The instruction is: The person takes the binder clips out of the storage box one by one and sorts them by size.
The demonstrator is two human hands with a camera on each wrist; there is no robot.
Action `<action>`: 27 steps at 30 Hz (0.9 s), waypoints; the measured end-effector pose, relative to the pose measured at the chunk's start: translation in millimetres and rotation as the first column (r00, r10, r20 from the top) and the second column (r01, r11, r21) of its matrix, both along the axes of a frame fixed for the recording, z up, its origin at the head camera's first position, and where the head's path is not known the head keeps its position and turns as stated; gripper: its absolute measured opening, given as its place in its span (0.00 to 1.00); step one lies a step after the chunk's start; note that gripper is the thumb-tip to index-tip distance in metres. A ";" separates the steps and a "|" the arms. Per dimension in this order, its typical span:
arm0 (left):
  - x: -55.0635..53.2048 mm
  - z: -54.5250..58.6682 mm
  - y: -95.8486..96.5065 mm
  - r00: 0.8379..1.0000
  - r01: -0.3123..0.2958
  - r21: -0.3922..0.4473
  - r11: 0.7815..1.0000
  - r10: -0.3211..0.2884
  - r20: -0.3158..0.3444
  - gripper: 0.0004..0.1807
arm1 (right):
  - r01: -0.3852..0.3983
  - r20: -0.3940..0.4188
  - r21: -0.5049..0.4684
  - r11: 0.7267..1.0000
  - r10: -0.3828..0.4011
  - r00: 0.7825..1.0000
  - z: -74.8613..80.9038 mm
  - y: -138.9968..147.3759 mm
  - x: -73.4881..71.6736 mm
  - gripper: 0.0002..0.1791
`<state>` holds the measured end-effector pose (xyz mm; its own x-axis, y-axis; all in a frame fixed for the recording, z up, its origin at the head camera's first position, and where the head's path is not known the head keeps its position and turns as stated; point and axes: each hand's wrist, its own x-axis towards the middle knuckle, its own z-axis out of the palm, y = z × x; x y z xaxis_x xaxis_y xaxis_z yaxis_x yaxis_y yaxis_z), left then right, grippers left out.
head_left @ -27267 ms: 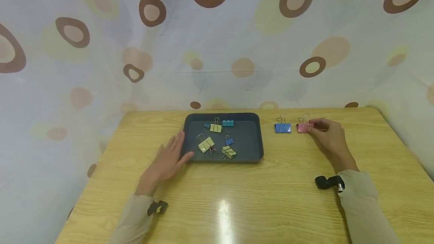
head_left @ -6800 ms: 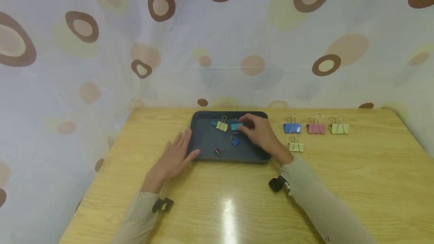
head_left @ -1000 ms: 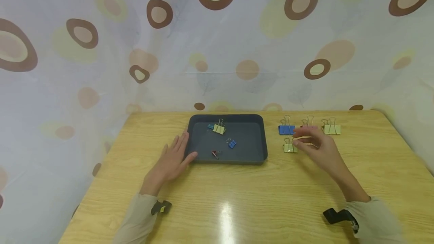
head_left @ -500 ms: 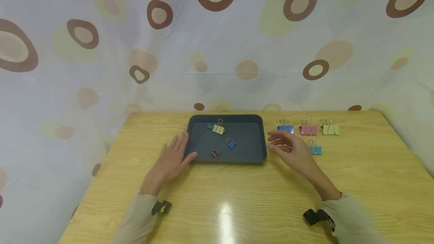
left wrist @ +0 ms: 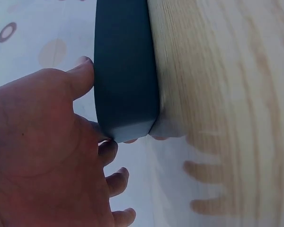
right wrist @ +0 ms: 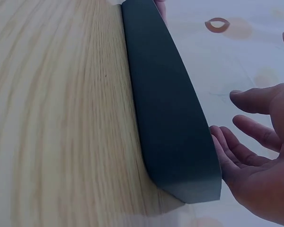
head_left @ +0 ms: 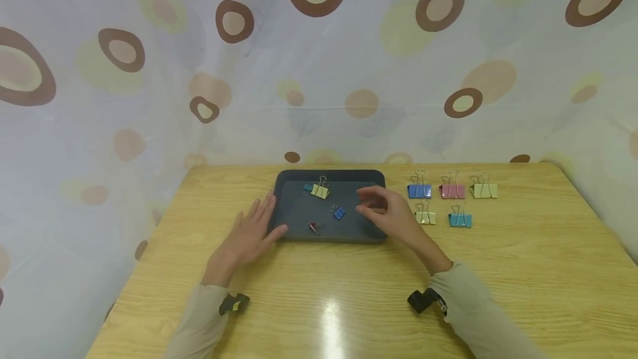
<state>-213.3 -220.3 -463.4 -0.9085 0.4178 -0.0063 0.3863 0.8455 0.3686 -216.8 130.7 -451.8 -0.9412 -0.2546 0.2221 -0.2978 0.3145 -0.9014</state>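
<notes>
My left hand (head_left: 246, 237) lies with straight fingers against the left side of the dark grey tray (head_left: 329, 240); the left wrist view shows its thumb at the tray wall (left wrist: 125, 71). Over the tray's right part is my right hand (head_left: 391, 215), thumb and fingers apart with nothing between them. Inside the tray are a yellow binder clip (head_left: 320, 191), a small teal binder clip (head_left: 308, 187), a small blue binder clip (head_left: 339, 213) and a small red binder clip (head_left: 313, 227). The blue one is nearest my right fingertips.
Right of the tray, a back row holds blue (head_left: 420, 191), pink (head_left: 452, 191) and yellow (head_left: 485, 191) binder clips. In front stand a smaller yellow clip (head_left: 425, 218) and a teal clip (head_left: 460, 220). Patterned cloth (head_left: 239, 137) hangs behind the wooden table (head_left: 279, 303).
Two yellow clips and the larger teal clip went from the tray to the table over the earlier frames. In the last second my right hand moved left, from the clip rows to above the tray.
</notes>
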 end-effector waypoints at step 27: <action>-0.1 1.6 -2.2 0.999 0.022 -0.008 1.000 -0.022 0.039 0.50 | 0.149 0.045 0.223 0.963 -0.163 0.986 -15.5 -77.0 -53.9 0.22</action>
<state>-213.4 -222.5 -461.8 -0.8983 0.4372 -0.0450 0.3901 0.8403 0.3765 -270.8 53.7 -467.2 -0.9833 -0.1391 0.1176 -0.1750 0.5434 -0.8210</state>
